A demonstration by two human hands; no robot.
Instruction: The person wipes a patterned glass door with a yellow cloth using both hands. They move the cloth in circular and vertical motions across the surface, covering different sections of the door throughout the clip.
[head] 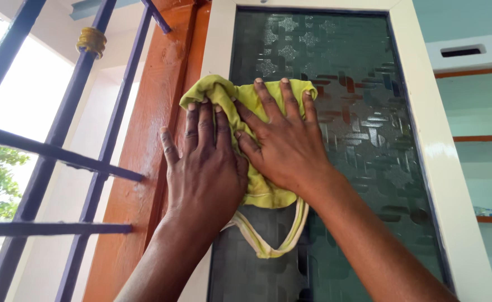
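A yellow-green cloth (264, 193) is pressed flat against a patterned dark-green glass pane (363, 112) set in a white frame (444, 162). My left hand (204, 168) lies on the cloth's left part, fingers spread, partly over the frame's left edge. Beside it and touching it, my right hand (285, 137) presses the cloth's upper right part with fingers apart. A pale strap loop (268, 246) of the cloth hangs below both hands.
An orange-brown wooden post (145, 168) stands left of the white frame. Dark blue metal bars (61, 156) cross the open window at the left, with a brass ring (91, 42) on one. Pale green wall with shelves (481, 137) lies to the right.
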